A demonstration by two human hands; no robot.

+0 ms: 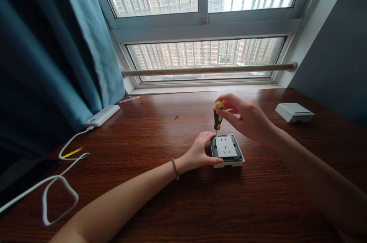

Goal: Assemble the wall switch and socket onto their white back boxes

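Note:
A wall socket (pixel 227 150) with a white face and grey frame lies flat on the wooden table (pixel 200 204). My left hand (pixel 200 153) grips its left edge, thumb along the near side, fingers on the far corner. My right hand (pixel 246 118) pinches the yellow top of a small screwdriver (pixel 218 118) with a black and yellow handle. The screwdriver stands upright, its tip on the socket's far left corner.
A loose screw (pixel 176 117) lies on the table beyond the socket. A white cover plate (pixel 294 112) sits at the far right. A white power bank (pixel 102 115) with a looping white cable (pixel 57 181) lies at the left, beside a blue curtain (pixel 57 44). The window sill runs along the back.

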